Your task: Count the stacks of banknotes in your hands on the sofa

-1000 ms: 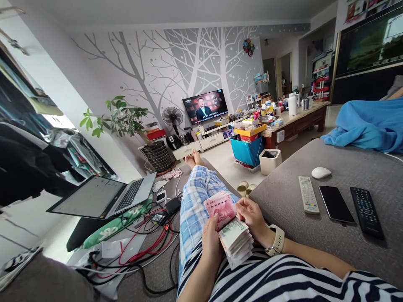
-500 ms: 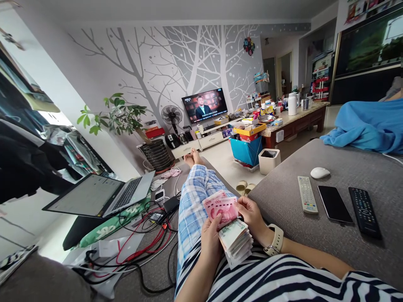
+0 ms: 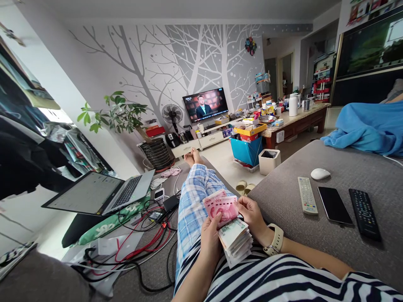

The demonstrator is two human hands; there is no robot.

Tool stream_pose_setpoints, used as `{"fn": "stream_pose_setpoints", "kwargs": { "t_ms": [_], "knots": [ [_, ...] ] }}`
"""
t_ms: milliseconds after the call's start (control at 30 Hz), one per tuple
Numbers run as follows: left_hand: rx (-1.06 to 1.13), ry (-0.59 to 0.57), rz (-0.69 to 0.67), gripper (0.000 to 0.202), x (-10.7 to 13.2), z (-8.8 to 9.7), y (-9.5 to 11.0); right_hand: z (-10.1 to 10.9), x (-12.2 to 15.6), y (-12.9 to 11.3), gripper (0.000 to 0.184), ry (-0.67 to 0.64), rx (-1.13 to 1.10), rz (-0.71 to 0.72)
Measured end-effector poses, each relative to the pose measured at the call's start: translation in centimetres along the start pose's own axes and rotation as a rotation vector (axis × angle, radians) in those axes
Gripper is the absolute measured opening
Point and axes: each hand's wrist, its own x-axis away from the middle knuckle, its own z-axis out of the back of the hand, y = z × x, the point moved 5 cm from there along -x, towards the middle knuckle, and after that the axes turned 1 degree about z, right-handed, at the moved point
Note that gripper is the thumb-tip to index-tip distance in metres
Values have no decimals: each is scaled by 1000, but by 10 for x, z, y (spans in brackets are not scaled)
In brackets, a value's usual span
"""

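Two red 100 banknotes [image 3: 225,206] are spread between my hands above my lap. My left hand [image 3: 211,233] is closed on them, its thumb pressed on the face of the front note. With thumb and fingers, my right hand [image 3: 251,214] pinches the right edge of that note. Below the red notes a thick stack of banknotes [image 3: 234,239], a green one on top, lies against my striped shirt and between my hands. How the stack is held underneath is hidden. A pale watch [image 3: 274,240] is on my right wrist.
On the sofa at right lie a white remote [image 3: 307,195], a phone [image 3: 335,205], a black remote [image 3: 365,214] and a mouse [image 3: 320,173]. To the left are an open laptop [image 3: 127,193] and tangled cables [image 3: 147,251]. A bin [image 3: 269,162] stands ahead.
My hands and the banknotes keep almost the same position. The view has shifted very slightly, and the picture on the television differs a little.
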Motion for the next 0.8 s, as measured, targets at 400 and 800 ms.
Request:
{"fn": "stream_pose_setpoints", "kwargs": {
  "t_ms": [400, 800],
  "knots": [
    [-9, 39, -3, 24, 3, -2, 4, 0, 1, -4, 38, 29, 53, -1],
    [-19, 208, -55, 20, 11, -1, 14, 1, 1, 2, 35, 3, 46, 16]
  ]
}}
